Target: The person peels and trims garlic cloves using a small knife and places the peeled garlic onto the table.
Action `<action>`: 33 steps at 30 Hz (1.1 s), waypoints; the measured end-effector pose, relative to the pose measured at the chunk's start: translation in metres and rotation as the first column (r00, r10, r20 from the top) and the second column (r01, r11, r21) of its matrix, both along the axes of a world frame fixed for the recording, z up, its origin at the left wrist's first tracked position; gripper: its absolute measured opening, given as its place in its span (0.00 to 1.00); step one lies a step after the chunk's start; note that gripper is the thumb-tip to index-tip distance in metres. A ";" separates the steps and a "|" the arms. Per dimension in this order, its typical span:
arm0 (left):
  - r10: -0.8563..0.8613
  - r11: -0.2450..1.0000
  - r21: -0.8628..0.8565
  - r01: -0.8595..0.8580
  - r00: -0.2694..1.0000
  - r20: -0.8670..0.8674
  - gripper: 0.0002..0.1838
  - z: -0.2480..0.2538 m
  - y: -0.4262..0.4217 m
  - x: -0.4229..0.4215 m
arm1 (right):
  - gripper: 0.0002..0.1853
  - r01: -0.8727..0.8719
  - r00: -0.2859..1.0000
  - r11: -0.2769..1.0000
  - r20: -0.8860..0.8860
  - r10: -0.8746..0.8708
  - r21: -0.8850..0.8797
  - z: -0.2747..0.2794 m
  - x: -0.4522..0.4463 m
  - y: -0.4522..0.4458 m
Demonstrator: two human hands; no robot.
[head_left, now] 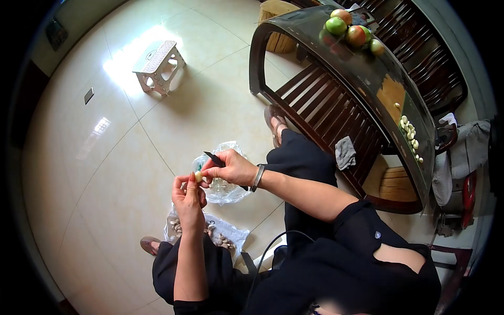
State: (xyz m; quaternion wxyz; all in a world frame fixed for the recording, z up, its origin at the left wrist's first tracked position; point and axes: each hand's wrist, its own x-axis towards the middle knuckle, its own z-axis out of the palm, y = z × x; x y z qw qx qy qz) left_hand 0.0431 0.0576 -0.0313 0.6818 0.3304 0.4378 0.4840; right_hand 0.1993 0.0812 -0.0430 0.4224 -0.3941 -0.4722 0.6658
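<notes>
Shirt (pixel 294 283) nearest, hands (pixel 190 198) (pixel 232 167) hold knife (pixel 214 159) and (perhaps) garlic (pixel 198 176).

Overall illumination is bright. Severe glare burns out the floor tiles (pixel 105 173) around the stool (pixel 156 59); a smaller reflection lies farther left. The stool throws a soft shadow toward its lower right. The table (pixel 310 23) has a glossy top bearing dim reflections. The left hand (pixel 190 198) and right hand (pixel 230 167) are well lit and acceptably sharp. Black clothing (pixel 336 268) loses fold detail. Wide-angle distortion bows tile joints and table edges; corners fall to black. A blurred patch sits at bottom centre-right.
</notes>
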 end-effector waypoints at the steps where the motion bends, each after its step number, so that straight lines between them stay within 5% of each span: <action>1: 0.001 1.000 0.000 -0.001 1.000 0.000 0.05 0.002 0.000 0.001 | 0.06 -0.003 0.999 1.000 0.034 0.002 0.015 0.002 0.001 0.000; 9: -0.003 0.953 0.270 0.139 0.894 -0.449 0.10 0.008 0.001 0.004 | 0.09 -0.048 0.994 0.998 0.102 0.044 0.035 0.010 0.007 0.001; 13: -0.038 0.963 0.228 0.143 0.911 -0.412 0.10 0.009 0.002 0.004 | 0.09 -0.032 0.976 0.993 0.217 0.007 0.111 0.013 0.006 -0.001; 23: -0.089 0.996 0.003 0.089 0.994 0.063 0.10 0.005 0.001 0.001 | 0.08 0.020 0.971 0.993 0.235 -0.046 0.113 0.009 0.001 -0.003; 29: 0.006 0.984 -0.168 0.055 0.941 0.340 0.12 0.001 0.002 -0.001 | 0.09 0.077 0.955 0.972 0.262 -0.136 0.222 0.005 -0.001 -0.003; 33: -0.016 0.976 -0.181 0.125 0.862 0.506 0.12 -0.006 0.004 -0.008 | 0.09 0.117 0.970 0.987 0.199 -0.137 0.109 0.010 0.001 -0.002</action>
